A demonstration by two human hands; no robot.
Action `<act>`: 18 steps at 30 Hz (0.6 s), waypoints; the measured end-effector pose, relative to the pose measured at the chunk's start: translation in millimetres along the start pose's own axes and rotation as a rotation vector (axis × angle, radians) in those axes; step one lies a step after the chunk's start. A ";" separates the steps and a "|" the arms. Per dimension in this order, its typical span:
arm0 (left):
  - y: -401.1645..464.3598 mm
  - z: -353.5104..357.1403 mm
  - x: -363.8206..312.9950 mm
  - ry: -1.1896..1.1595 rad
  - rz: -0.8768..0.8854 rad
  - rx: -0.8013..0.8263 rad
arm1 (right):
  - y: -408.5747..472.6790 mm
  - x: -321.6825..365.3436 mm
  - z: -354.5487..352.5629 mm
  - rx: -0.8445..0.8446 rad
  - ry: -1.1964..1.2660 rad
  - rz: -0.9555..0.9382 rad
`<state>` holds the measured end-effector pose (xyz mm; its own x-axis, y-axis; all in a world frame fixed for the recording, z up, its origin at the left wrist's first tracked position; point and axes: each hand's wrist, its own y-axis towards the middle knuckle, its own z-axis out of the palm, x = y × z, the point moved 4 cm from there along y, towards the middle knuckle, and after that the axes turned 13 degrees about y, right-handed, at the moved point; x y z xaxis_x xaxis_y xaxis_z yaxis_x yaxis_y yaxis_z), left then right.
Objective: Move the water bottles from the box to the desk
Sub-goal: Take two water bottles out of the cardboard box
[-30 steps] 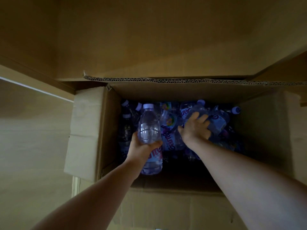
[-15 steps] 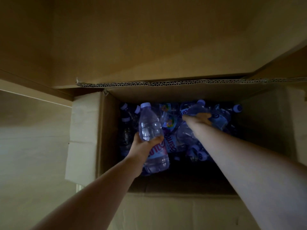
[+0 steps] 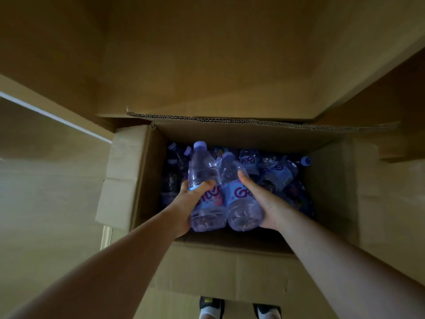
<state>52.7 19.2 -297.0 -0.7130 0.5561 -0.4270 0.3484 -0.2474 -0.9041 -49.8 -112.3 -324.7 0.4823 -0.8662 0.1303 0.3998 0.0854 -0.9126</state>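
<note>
We look down into a large open cardboard box [image 3: 147, 180] whose flaps are folded outward, the far flap [image 3: 253, 122] showing its corrugated edge beneath a wide brown wooden surface above. Inside, toward the far wall, lies a dim heap of loose water bottles [image 3: 276, 171], tumbled on their sides with blue labels and pale caps facing different ways. Our two bare forearms reach in from the near edge. Our left hand [image 3: 186, 203] has its grip wrapped around the middle of the left bottle [image 3: 202, 173], thumb curled over the label's upper edge, cap pointing away from us and base toward us. Our right hand [image 3: 264, 201] has its grip on the right bottle [image 3: 239, 199], palm against its right side and thumb laid along the clear shoulder; the fingers pass behind it, out of sight. The two held bottles lie side by side, touching along their labels, raised above the heap and nearer the box's front wall. Both grips are grasping, neither released. At the bottom edge, below the box, we see the toes of two shoes [image 3: 211, 307] on the floor.
</note>
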 end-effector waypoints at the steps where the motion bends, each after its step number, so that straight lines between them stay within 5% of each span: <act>1: -7.3 2.0 0.6 0.002 0.016 -0.007 | -6.1 0.5 1.1 0.011 -0.026 0.007; 8: -58.5 18.1 -6.0 0.096 0.027 -0.053 | -43.7 23.3 3.7 -0.132 -0.354 -0.192; 18: -136.1 -3.2 -25.2 0.090 0.132 -0.510 | -133.3 24.5 64.5 -0.373 -0.982 -0.657</act>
<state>25.1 41.3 -163.1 -0.5958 0.6182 -0.5128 0.6991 0.0848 -0.7100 -41.0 -113.1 -174.9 0.7181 0.0578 0.6935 0.6183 -0.5103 -0.5977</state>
